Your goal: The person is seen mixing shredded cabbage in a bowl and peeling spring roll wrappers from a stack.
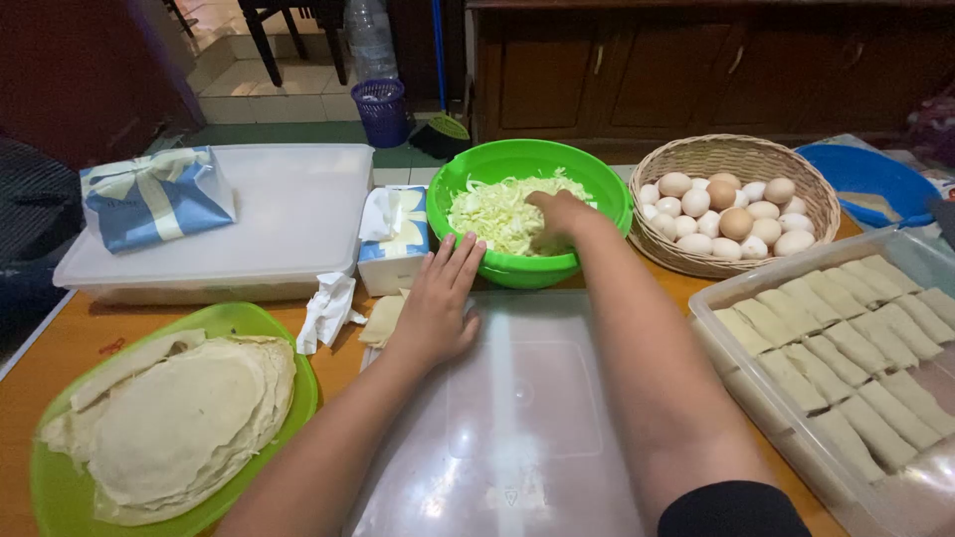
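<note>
Room on the wooden table is scarce: containers line its far edge and both sides, and only narrow strips of bare wood show between them. Nearest the person lies a clear plastic lid, flat along the near edge. A green plate of stacked thin wrappers fills the near left corner, and a clear tray of folded rolls runs along the right edge. At the far left sits a lidded translucent box with a blue gift bag (cream ribbon) on top; a blue-and-white tissue box stands just beside it. A wicker basket of eggs sits far right. The left hand rests flat on the lid's far left corner, fingers spread. The right hand reaches into the green bowl at the far edge, fingers curled down into the shredded cabbage, seemingly gathering a pinch, though the fingertips are buried.
</note>
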